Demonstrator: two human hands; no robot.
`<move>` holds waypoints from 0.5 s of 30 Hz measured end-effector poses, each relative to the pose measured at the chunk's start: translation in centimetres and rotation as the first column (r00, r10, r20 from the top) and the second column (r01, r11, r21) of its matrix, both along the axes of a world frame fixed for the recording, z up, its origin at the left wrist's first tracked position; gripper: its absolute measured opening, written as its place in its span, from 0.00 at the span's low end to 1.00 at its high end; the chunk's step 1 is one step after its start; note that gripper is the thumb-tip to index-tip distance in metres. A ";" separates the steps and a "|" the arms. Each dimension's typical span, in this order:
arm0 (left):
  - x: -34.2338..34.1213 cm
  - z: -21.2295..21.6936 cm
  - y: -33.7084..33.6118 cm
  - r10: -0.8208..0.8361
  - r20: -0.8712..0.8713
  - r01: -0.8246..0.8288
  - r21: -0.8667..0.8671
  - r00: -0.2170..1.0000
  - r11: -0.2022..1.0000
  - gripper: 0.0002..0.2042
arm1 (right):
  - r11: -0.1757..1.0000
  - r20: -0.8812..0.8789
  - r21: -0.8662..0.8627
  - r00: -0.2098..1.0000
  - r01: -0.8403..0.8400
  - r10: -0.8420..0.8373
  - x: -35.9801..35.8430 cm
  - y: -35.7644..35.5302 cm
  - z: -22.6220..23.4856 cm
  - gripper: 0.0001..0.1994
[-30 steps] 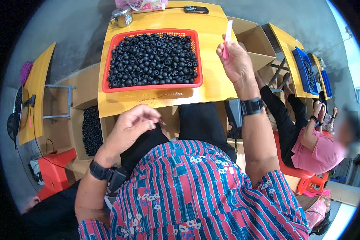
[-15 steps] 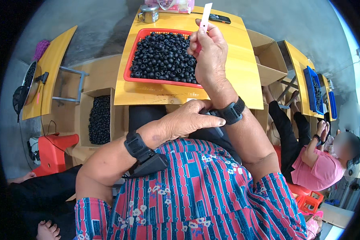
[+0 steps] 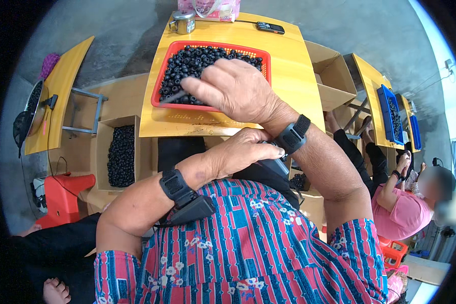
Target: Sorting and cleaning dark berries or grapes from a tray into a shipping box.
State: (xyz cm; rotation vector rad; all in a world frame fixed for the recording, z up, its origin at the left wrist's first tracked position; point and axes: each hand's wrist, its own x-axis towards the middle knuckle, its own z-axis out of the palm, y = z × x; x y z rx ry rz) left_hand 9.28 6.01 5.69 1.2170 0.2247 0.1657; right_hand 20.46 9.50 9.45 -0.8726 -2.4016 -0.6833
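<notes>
A red tray (image 3: 160, 83) full of small black round pieces (image 3: 197, 63) stands on the yellow table (image 3: 289, 66) in front of me. My right hand (image 3: 235, 91) reaches across the tray's near side, pinching a thin stick (image 3: 171, 97) whose tip points left over the pieces. My left hand (image 3: 238, 152) lies at the table's near edge, just under my right wrist. Its fingers curl to the right, and whatever they may hold is hidden. Both wrists wear black bands.
A metal cup (image 3: 183, 23), a pink bag (image 3: 207, 7) and a black phone (image 3: 270, 28) sit at the table's far edge. A cardboard box of black pieces (image 3: 120, 154) stands on the left, an open box (image 3: 334, 76) on the right. A person in pink (image 3: 400, 213) sits at the right.
My right hand has come down from holding the stick upright and now reaches left over the tray. My left hand has slid right, under the right wrist.
</notes>
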 end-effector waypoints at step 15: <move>-5.2 2.0 1.7 0.029 -0.164 0.036 0.382 0.986 0.924 0.18 | 0.645 -0.814 -0.520 0.094 -0.560 -0.573 4.4 -6.0 0.7 0.10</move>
